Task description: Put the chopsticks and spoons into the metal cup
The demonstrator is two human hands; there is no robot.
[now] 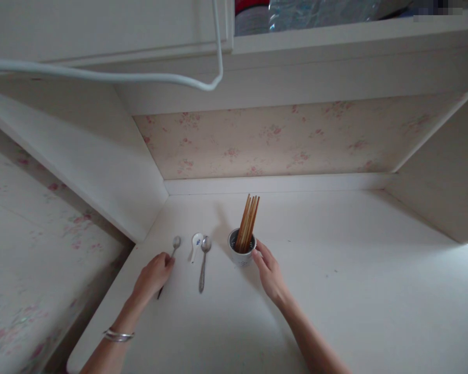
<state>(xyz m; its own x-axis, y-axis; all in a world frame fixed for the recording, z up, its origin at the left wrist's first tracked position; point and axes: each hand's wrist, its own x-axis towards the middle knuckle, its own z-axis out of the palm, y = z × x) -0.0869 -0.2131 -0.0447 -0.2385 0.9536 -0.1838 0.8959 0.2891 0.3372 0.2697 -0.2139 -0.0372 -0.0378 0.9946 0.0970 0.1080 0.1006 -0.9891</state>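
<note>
Hiding under left hand (153,274): spoon (174,247) handle

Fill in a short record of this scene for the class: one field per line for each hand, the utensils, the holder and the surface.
left hand: on the handle of a small metal spoon
right hand: fingertips against the side of the cup
cup: white, upright, holds wooden chopsticks
other utensils: white ceramic spoon and long metal spoon, lying side by side between the hands
surface: white desk
wrist: bracelet on the left
</note>
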